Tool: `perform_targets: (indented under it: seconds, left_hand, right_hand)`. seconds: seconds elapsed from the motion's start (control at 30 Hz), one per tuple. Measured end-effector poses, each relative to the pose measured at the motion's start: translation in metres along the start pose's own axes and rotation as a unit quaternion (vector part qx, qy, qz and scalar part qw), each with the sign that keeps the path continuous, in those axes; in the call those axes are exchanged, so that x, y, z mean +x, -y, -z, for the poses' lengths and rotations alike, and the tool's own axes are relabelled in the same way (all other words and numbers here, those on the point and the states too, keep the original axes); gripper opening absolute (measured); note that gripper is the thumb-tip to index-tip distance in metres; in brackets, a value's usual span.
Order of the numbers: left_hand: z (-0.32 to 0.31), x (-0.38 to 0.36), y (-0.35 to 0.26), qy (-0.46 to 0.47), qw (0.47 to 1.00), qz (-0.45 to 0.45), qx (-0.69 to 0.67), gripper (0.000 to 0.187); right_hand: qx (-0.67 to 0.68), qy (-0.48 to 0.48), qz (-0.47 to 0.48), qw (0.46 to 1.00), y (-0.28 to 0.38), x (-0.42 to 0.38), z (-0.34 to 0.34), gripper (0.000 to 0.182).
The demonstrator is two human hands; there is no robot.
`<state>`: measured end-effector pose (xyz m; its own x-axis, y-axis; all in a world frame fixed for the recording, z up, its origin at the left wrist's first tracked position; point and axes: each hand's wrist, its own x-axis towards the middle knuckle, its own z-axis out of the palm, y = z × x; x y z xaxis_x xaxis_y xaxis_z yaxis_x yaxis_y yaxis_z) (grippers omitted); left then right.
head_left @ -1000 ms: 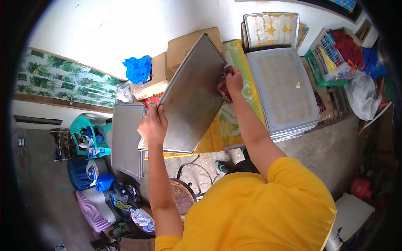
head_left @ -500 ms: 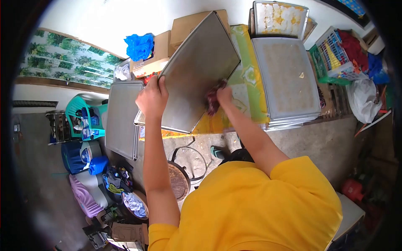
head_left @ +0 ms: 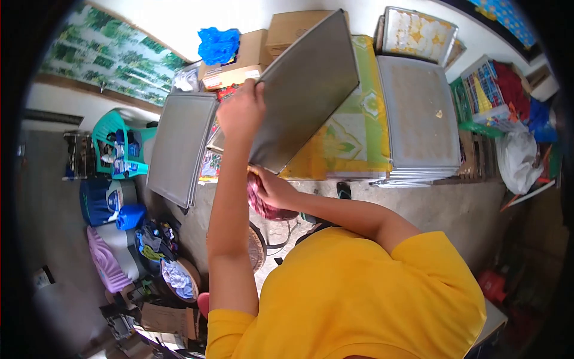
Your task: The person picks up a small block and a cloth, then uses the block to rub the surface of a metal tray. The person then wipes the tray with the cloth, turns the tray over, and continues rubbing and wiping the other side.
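Observation:
A large grey metal baking tray (head_left: 308,90) stands tilted over the table, its flat face turned partly towards me. My left hand (head_left: 242,110) is closed on the tray's left upper edge. Down at the near lower edge, my right hand (head_left: 269,186) grips a dark red cloth (head_left: 272,209), with the fingers close against the rim. Most of the cloth hangs below that hand. The tray's lower left corner is partly hidden behind my left forearm.
Stacked trays (head_left: 418,113) lie on the right, and more trays (head_left: 182,149) lean at the left. A yellow-green tablecloth (head_left: 350,137) covers the table. Cardboard boxes (head_left: 299,33) and a blue plastic bag (head_left: 218,46) stand behind. A round stool (head_left: 257,248) is below.
My right hand has moved with the cloth from the tray's face, left and down to its near edge. The tray now stands more steeply and appears further right.

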<state>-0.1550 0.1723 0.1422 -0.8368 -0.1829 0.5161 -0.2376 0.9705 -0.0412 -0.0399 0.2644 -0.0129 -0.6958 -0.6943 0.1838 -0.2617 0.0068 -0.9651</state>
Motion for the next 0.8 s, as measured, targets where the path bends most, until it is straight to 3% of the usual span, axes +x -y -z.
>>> perform_targets:
  seconds: [0.03,0.07,0.17,0.27,0.37,0.47,0.57,0.67,0.77,0.8]
  left_hand:
    - [0.006,0.002,0.000,0.072,0.995,0.034,-0.058,0.030]
    - [0.006,0.003,0.001,0.089,0.993,0.037,-0.061,0.030]
    - [0.015,0.008,0.001,0.148,0.984,0.038,-0.089,0.029]
    - [0.019,0.010,0.001,0.189,0.973,0.030,-0.130,0.028]
    - [0.012,0.016,0.009,0.212,0.966,0.006,-0.145,0.027]
    - [0.007,0.016,0.010,0.218,0.966,0.009,-0.138,0.027]
    - [0.009,0.014,0.007,0.218,0.967,0.023,-0.127,0.028]
    - [0.009,0.012,0.006,0.205,0.971,0.027,-0.123,0.027]
    - [0.014,0.013,0.001,0.211,0.968,0.019,-0.131,0.028]
    - [0.015,0.012,-0.002,0.206,0.970,0.023,-0.130,0.028]
  right_hand:
    - [0.018,0.000,0.004,1.000,0.026,0.004,0.016,0.047]
    - [0.036,-0.001,0.007,0.999,0.045,0.011,0.028,0.047]
    - [-0.006,-0.087,0.173,0.981,0.056,0.040,0.028,0.046]
    - [-0.023,-0.126,0.276,0.953,0.073,0.068,0.029,0.040]
    - [-0.098,-0.065,0.229,0.966,0.056,0.065,0.021,0.036]
    - [-0.123,-0.075,0.191,0.971,0.031,0.055,0.012,0.039]
    - [-0.122,-0.046,0.081,0.988,-0.018,0.023,0.006,0.038]
    - [-0.099,-0.089,0.051,0.990,-0.069,-0.012,0.001,0.033]
    - [-0.127,-0.012,-0.155,0.980,-0.112,-0.028,-0.012,0.030]
    - [-0.140,0.004,-0.163,0.977,-0.113,-0.026,-0.013,0.030]
